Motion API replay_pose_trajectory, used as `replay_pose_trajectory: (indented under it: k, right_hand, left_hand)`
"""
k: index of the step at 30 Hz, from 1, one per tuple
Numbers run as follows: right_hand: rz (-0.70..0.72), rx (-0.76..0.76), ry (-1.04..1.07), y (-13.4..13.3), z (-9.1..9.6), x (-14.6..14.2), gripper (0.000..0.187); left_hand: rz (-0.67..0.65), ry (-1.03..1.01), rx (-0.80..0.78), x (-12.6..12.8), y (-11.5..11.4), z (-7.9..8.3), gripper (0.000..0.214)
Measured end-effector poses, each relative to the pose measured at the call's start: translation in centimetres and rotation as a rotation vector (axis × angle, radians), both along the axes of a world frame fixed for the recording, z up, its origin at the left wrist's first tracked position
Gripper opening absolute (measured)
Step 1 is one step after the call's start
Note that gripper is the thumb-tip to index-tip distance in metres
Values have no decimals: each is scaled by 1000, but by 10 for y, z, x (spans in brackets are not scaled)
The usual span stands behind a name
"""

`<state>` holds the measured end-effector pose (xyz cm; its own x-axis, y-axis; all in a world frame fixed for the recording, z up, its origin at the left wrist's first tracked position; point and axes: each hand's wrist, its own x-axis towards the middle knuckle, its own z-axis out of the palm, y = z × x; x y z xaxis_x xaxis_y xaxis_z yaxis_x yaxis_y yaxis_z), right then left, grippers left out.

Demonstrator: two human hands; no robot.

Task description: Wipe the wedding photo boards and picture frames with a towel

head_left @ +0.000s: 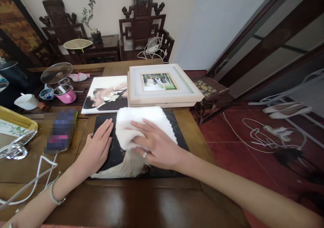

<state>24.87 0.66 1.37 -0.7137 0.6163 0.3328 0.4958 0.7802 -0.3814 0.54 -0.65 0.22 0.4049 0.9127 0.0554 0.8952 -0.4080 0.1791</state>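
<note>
A dark photo print (pixel 177 128) lies flat on the wooden table (pixel 131 201) in front of me. My left hand (pixel 97 148) rests flat on its left part, fingers stretched out. My right hand (pixel 157 145), a ring on one finger, presses a white folded cloth (pixel 141 121) down on the print, fingers laid over the cloth. Behind the print lies a second large photo print (pixel 106 94), and beside it a pale wooden picture frame (pixel 162 86) with a small photo in its middle.
A pink cup (pixel 66 93), a white cup (pixel 26 101), a glass lid (pixel 57 72) and a yellow tray (pixel 17 120) stand at the left. White cables (pixel 27 184) cross the near left. Carved dark chairs (pixel 143 22) stand behind. Cords (pixel 273 133) and white shoes (pixel 286 109) lie on the red floor.
</note>
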Motion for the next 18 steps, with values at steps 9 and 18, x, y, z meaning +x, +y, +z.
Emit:
replay_pose_trajectory:
  k: [9,18]
  right_hand:
    - [129,31,-23,-53,0,-5,16]
    - [100,-37,18,-29,3,-2,20]
  left_hand:
    - [4,-49,-17,-1,0,0,50]
    - [25,-56,-32,0,-1,-1,51]
